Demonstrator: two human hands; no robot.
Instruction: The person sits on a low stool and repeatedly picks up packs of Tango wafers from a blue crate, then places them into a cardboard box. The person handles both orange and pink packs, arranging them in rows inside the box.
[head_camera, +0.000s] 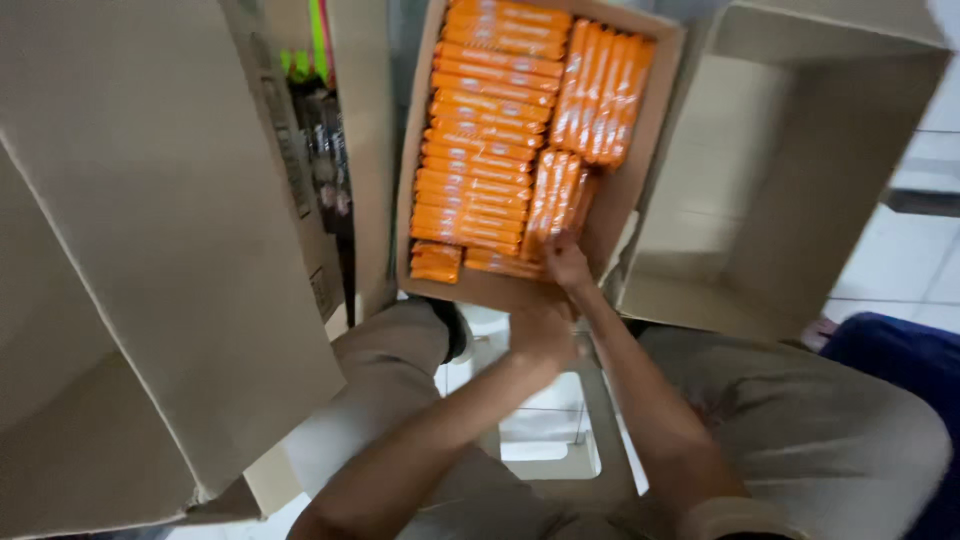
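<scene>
A large brown corrugated cardboard box (150, 250) is filling the nine o'clock side of the view, tilting with its plain flap facing up, and a narrow gap beside it is showing dark packets with green tops (318, 110) toward eleven o'clock. Moving toward the centre, the person's left hand (543, 335) is hovering just below the near wall of an open shallow brown cardboard carton (480, 288); it is blurred, so I cannot tell how its fingers are set or whether they are gripping anything. The carton, sitting at twelve o'clock, is holding long orange foil-wrapped packets (485, 120), most stacked crosswise in a column along its left part and two bundles lying lengthwise on its right part. The right hand (566, 262) is reaching over the near wall, its fingers pressing against the lower lengthwise bundle of orange packets (558, 195) at about six o'clock inside the carton; whether they are closing around a packet is not clear. Both forearms are crossing over the person's grey-trousered legs (800, 420). At two o'clock, an open empty-looking brown cardboard box (800, 150) is standing beside the carton, and a blue cloth (900, 360) is lying at four o'clock.
</scene>
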